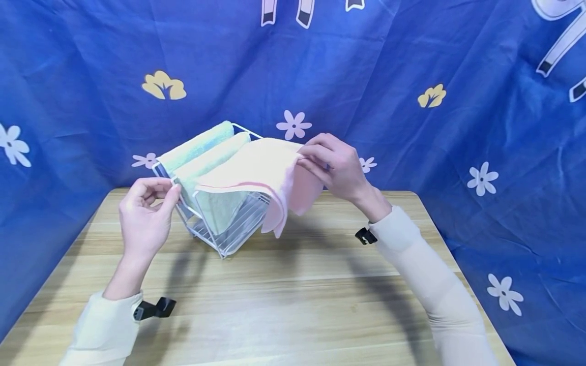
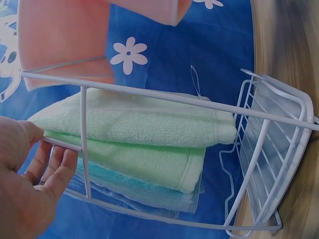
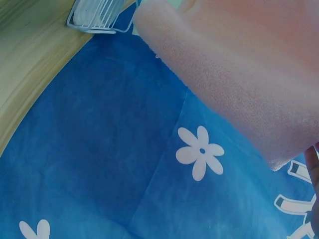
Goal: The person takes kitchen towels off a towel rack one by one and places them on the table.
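A white wire rack (image 1: 223,254) stands on the table, angled, with folded towels hung over its bars. My left hand (image 1: 146,216) pinches a short bar at the rack's near left side between thumb and fingers, as the left wrist view also shows. A pink towel (image 1: 267,162) spreads over the rack's right part, its right end hanging free past the side. That end is pinched by my right hand (image 1: 336,165). Left of the pink towel hang a pale green towel (image 1: 212,157) and a blue-green towel (image 1: 199,144). In the right wrist view, the pink towel (image 3: 234,84) hides most of the rack.
The rack stands toward the back left of a light wooden table (image 1: 293,315). Behind and beside it hangs a blue cloth (image 1: 229,61) with flower prints. Black clips (image 1: 366,236) sit at both of the person's cuffs. A tray-like base (image 2: 269,124) shows at the rack's bottom.
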